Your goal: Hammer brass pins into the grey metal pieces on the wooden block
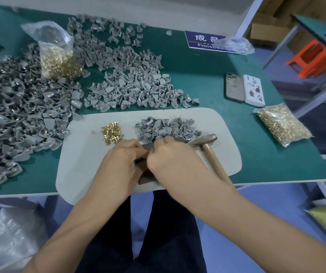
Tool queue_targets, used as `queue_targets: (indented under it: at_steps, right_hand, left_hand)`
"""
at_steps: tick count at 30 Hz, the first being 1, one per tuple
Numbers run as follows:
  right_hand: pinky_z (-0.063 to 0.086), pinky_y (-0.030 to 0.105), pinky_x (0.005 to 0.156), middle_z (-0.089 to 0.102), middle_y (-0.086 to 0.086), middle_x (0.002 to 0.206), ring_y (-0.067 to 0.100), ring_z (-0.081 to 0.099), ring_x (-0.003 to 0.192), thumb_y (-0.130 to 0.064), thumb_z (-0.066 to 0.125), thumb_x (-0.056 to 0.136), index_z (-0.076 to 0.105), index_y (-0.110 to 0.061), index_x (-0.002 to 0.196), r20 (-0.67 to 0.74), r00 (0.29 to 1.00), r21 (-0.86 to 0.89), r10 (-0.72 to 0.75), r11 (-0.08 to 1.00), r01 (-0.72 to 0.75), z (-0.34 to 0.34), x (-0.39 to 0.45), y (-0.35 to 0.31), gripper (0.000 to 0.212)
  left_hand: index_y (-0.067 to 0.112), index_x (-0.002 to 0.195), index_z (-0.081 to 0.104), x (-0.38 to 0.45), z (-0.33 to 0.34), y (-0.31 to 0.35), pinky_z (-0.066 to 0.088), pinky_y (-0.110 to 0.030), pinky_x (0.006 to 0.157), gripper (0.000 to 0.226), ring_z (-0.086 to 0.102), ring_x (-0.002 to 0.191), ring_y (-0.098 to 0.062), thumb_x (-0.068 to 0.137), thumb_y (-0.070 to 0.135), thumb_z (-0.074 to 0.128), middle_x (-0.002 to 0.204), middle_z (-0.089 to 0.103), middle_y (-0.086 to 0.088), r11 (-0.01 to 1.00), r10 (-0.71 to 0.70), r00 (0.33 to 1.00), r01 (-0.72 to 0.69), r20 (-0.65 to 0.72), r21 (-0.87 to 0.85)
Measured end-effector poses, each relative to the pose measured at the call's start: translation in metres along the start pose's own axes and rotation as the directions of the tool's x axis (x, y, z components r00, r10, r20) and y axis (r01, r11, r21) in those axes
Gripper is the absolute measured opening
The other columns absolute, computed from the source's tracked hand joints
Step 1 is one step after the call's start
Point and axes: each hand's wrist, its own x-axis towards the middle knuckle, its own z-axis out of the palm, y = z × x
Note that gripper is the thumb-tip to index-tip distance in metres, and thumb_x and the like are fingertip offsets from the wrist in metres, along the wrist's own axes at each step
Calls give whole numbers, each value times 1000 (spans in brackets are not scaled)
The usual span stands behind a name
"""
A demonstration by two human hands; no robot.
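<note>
seemingly mid-setup at the desk [207,79]: left hand [121,160] and right hand [170,156] meeting over the wooden block [147,179], fingers curled, likely seating a pin in a piece, though what each grip holds is hidden. hammer [207,146] lying untouched just right of the block, within easy reach. loose brass pins [112,133] and grey metal pieces [168,128] heaped just beyond on the pale mat [79,164].

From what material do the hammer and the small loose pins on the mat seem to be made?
Hammer: handle looks like pale bare wood with visible grain; head looks like dull, worn metal, brownish-grey. Loose pins: shiny yellow metal, probably brass, judging by the bright golden glint.
</note>
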Motion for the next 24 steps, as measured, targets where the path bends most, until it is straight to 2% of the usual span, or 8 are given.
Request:
queue_targets:
  at_steps: [1,4,7,12,16,24]
  right_hand:
    - [49,45,88,52,18,127,36,50,121,-2,45,99,55,1,128,5,1000,9,5,1000,-5,-1,2,1,31]
    - [49,42,94,54,14,126,34,52,120,0,48,97,58,-4,123,-24,999,100,33,995,-30,3,-1,8,29]
    - [43,34,82,56,7,119,28,56,115,-3,52,94,62,-10,117,-88,991,233,101,969,-78,12,-7,13,25]
    - [49,37,91,62,5,111,26,61,107,-17,52,101,70,-13,109,-131,972,404,195,906,-128,26,-11,18,19]
    - [48,41,88,64,8,103,28,60,100,-24,52,102,73,-12,103,-173,947,555,272,821,-134,30,-18,17,24]
    - [49,36,82,60,5,109,28,61,104,-18,54,101,68,-14,107,-185,938,509,294,845,-165,35,-13,15,16]
  left_hand:
    - [20,70,74,1,-1,-1,46,-33,66,27,52,75,-9,69,-8,73,75,57,7,1000,2,1000,-2,5,3]
    - [20,80,79,2,0,-2,37,-12,67,28,51,75,1,71,-7,78,75,58,14,1000,-1,1000,1,-7,-1]
    - [20,88,82,2,2,-3,34,-5,68,21,53,76,6,75,3,84,75,57,19,1000,15,999,-16,-46,-25]
    - [23,92,82,2,4,-4,36,-6,67,20,55,77,2,79,8,83,78,59,20,999,19,998,-21,-53,-34]
    - [29,92,80,1,3,-5,36,-8,67,20,55,79,0,81,12,82,78,59,19,1000,26,999,-26,-45,-15]
    - [24,95,81,2,1,1,40,-13,68,17,53,78,1,82,12,80,79,60,13,998,43,999,-41,-25,42]
